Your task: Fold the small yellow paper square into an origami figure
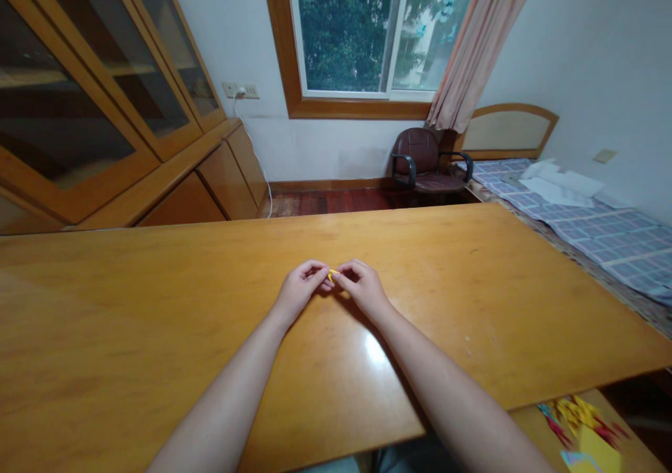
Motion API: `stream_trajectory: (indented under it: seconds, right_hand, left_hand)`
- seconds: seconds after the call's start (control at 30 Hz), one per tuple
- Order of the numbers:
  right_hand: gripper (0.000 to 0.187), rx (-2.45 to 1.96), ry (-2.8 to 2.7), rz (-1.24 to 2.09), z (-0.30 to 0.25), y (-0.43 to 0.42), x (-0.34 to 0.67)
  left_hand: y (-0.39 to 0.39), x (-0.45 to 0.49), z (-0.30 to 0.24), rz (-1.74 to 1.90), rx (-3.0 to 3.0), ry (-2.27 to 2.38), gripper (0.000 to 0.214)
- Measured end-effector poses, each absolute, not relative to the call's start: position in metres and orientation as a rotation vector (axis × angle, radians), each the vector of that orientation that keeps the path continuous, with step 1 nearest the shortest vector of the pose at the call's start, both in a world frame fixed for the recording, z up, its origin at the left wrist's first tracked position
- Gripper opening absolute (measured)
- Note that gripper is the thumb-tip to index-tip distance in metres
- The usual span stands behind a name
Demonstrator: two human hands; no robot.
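Observation:
Both my hands meet over the middle of a wide wooden table (157,305). My left hand (300,288) and my right hand (362,287) are closed in pinches, fingertips touching. Between them they pinch a tiny yellow piece (331,274), mostly hidden by the fingers; it looks like folded paper, but I cannot tell for sure. Both wrists rest on the tabletop.
Colourful folded paper pieces (582,420) lie on a lower surface at the bottom right. A dark swivel chair (426,161) stands under the window. A bed (603,221) runs along the right wall, and a glass-door cabinet (105,109) along the left.

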State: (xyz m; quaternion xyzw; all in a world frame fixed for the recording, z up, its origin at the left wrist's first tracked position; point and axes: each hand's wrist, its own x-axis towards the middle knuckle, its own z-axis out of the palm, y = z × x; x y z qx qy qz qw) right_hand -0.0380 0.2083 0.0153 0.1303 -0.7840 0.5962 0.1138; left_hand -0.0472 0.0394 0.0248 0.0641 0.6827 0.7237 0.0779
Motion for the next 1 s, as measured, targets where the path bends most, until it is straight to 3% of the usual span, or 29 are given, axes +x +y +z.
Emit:
stream_trajectory:
  seconds: [0.3,1.0]
  right_hand:
    - [0.016,0.288,-2.318,1.906,0.0124,0.2071,-0.0393]
    - [0.02,0.249,-2.205,2.17,0.0126,0.2116,-0.0407]
  left_hand:
    - [0.0392,-0.0486,0.0229,2.226,0.11,1.959,0.039]
    - [0.033,-0.0496,0.0219,1.955,0.204,2.072,0.033]
